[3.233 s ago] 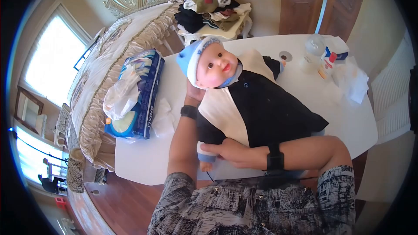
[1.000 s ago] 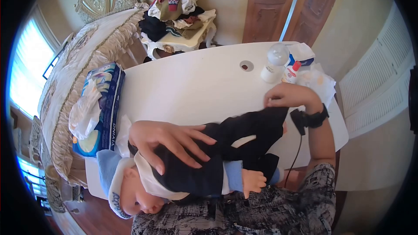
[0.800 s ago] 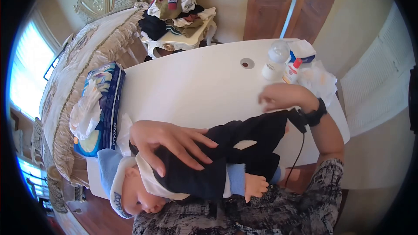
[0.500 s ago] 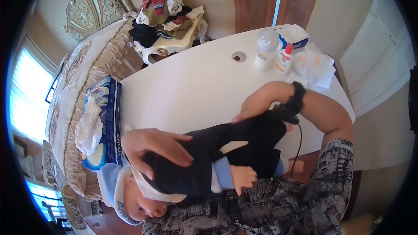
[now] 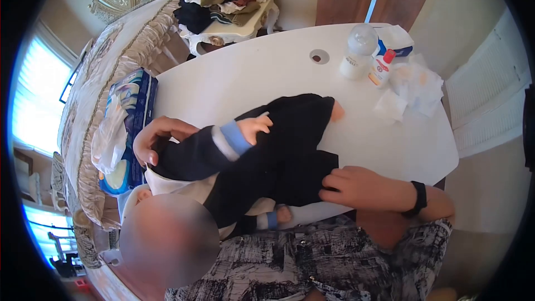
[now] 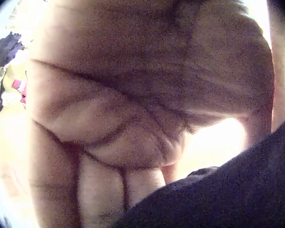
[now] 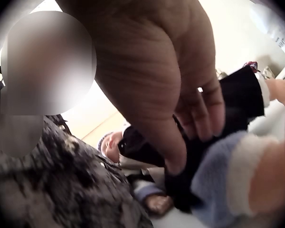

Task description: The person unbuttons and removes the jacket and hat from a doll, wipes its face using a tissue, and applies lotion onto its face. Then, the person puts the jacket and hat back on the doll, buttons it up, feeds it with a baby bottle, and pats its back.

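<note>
A baby doll (image 5: 184,161) in a black and cream outfit lies along the table's near edge, its blue-cuffed arm (image 5: 237,136) on top. A blurred patch covers its head area in the head view; the right wrist view shows the head (image 7: 113,145) in a pale blue hat. My left hand (image 5: 161,136) grips the doll's shoulder, thumb in front and fingertips hidden behind. At the lower end of the near black trouser leg (image 5: 306,175), my right hand (image 5: 365,188) pinches the cloth between thumb and fingers. A bare foot (image 5: 337,110) shows beyond the far trouser leg.
A blue diaper pack (image 5: 146,100) stands at the table's left edge. Toward the back right are a clear-topped bottle (image 5: 356,56), a red-capped bottle (image 5: 382,69) and crumpled white tissues (image 5: 418,86). A round hole (image 5: 319,57) pierces the white table (image 5: 245,72).
The doll, held upright facing me at first, was laid on its side and has now rolled over. My right hand moved from the far trouser leg to the near one.
</note>
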A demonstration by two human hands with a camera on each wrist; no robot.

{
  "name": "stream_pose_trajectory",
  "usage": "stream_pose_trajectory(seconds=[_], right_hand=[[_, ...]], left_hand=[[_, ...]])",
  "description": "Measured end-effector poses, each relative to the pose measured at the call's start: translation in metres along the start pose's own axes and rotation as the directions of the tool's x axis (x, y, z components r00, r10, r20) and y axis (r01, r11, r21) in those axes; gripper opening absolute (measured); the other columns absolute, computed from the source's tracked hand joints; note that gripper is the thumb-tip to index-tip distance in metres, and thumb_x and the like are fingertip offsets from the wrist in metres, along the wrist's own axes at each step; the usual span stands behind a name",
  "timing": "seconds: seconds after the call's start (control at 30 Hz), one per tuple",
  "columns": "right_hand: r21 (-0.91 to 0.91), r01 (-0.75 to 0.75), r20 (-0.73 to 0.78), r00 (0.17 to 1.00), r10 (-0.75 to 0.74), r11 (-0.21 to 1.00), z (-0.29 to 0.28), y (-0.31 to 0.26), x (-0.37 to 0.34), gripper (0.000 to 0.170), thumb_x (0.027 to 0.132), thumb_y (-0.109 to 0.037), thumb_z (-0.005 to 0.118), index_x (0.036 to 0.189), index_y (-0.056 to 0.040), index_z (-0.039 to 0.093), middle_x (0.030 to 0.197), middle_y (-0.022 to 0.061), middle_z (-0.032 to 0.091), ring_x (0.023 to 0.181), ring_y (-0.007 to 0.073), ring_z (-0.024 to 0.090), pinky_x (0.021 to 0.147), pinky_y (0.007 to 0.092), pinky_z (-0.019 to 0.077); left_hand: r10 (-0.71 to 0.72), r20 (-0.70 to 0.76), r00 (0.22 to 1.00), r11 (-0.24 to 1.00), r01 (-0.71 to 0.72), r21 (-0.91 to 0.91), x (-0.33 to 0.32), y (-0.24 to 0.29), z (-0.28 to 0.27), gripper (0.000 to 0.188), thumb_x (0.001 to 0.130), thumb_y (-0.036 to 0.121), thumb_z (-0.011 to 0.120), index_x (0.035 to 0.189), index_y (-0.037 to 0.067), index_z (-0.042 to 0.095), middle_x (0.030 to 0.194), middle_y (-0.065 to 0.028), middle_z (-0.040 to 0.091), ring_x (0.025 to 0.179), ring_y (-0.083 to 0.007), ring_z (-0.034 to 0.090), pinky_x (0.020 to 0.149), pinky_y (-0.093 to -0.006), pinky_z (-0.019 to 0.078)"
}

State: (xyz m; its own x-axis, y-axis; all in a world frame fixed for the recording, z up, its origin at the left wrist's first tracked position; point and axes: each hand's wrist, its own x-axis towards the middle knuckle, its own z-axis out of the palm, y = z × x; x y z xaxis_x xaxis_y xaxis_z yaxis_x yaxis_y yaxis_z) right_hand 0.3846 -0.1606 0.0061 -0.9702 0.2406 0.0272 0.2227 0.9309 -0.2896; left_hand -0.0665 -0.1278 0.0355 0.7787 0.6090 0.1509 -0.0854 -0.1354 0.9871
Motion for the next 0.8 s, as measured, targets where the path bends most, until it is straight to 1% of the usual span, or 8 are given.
stream_pose_trajectory(seconds=[0.27,0.37,0.43,0.5,0.6,0.7,0.73,0.8], right_hand=[[-0.089,-0.261,-0.277,0.933,0.228,0.961,-0.008,0.041,-0.020,0.012,0.077,-0.011,0.059,0.089,-0.0073,0.057,0.085,0.0071,0.054,0.080,0.0263,0.057,0.066,0.0362,0.0465],[0.000,-0.502,-0.215,0.844,0.491,0.865,0.012,0.018,-0.030,0.010,0.082,-0.013,0.059,0.089,-0.0059,0.057,0.083,0.0090,0.055,0.078,0.0295,0.058,0.067,0.0393,0.0467],[0.338,-0.468,0.176,0.883,0.434,0.816,0.001,0.006,-0.026,0.013,0.092,-0.015,0.055,0.100,-0.0062,0.060,0.095,0.0105,0.062,0.085,0.0284,0.062,0.070,0.0378,0.0496],[0.600,-0.520,0.503,0.836,0.219,0.607,0.002,0.003,-0.019,0.020,0.095,-0.015,0.052,0.111,-0.0060,0.059,0.104,0.0105,0.065,0.090,0.0260,0.065,0.073,0.0359,0.0521],[0.820,-0.569,0.547,0.747,0.378,-0.064,0.063,0.020,-0.019,0.033,0.096,-0.013,0.051,0.127,-0.0032,0.051,0.124,0.0125,0.061,0.111,0.0242,0.060,0.092,0.0379,0.0497],[0.760,0.105,0.268,0.849,0.456,-0.641,0.093,0.022,-0.010,0.044,0.090,-0.002,0.049,0.134,-0.0018,0.044,0.132,0.0102,0.054,0.123,0.0253,0.051,0.107,0.0417,0.0393],[0.698,0.201,0.207,0.863,0.462,-0.688,0.094,0.021,-0.006,0.049,0.087,0.001,0.050,0.135,-0.0028,0.044,0.137,0.0090,0.049,0.130,0.0229,0.044,0.114,0.0420,0.0284],[0.671,0.325,0.135,0.831,0.540,-0.667,0.102,0.020,0.002,0.049,0.087,0.000,0.050,0.135,-0.0030,0.044,0.136,0.0094,0.050,0.128,0.0231,0.046,0.114,0.0423,0.0279]], left_hand=[[0.124,-0.193,0.973,0.988,-0.140,-0.071,-0.025,-0.017,-0.003,0.091,0.076,0.052,0.074,0.124,-0.020,0.042,0.112,-0.0358,0.059,0.102,-0.0375,0.066,0.089,-0.0440,0.0521],[0.133,-0.253,0.958,0.987,-0.151,-0.054,-0.027,-0.016,0.001,0.089,0.079,0.052,0.071,0.124,-0.020,0.042,0.111,-0.0353,0.060,0.101,-0.0378,0.066,0.089,-0.0438,0.0523],[0.125,-0.279,0.952,0.982,-0.160,-0.104,-0.025,-0.016,0.004,0.087,0.080,0.052,0.069,0.123,-0.020,0.043,0.110,-0.0345,0.061,0.100,-0.0378,0.066,0.089,-0.0434,0.0526],[0.107,-0.275,0.955,0.960,-0.171,-0.222,-0.016,-0.017,0.009,0.085,0.082,0.052,0.066,0.122,-0.019,0.044,0.108,-0.0334,0.062,0.098,-0.0377,0.067,0.088,-0.0428,0.0530],[-0.094,-0.284,0.954,0.992,0.065,-0.111,-0.006,0.007,0.015,0.062,0.091,0.042,0.056,0.112,-0.016,0.053,0.103,-0.0288,0.065,0.091,-0.0322,0.069,0.084,-0.0374,0.0538],[-0.124,-0.245,0.961,0.990,0.137,0.038,0.010,0.011,0.018,0.030,0.097,0.018,0.052,0.095,-0.010,0.061,0.085,-0.0185,0.069,0.076,-0.0234,0.069,0.070,-0.0330,0.0550],[-0.114,-0.171,0.979,0.991,0.123,0.047,0.017,0.012,0.020,0.026,0.096,0.014,0.053,0.096,-0.011,0.061,0.086,-0.0189,0.069,0.077,-0.0232,0.069,0.071,-0.0327,0.0550],[-0.164,0.049,0.985,0.986,0.165,0.000,0.020,0.013,0.012,0.020,0.096,0.005,0.054,0.110,-0.009,0.060,0.096,-0.0163,0.070,0.086,-0.0193,0.068,0.079,-0.0295,0.0520]])
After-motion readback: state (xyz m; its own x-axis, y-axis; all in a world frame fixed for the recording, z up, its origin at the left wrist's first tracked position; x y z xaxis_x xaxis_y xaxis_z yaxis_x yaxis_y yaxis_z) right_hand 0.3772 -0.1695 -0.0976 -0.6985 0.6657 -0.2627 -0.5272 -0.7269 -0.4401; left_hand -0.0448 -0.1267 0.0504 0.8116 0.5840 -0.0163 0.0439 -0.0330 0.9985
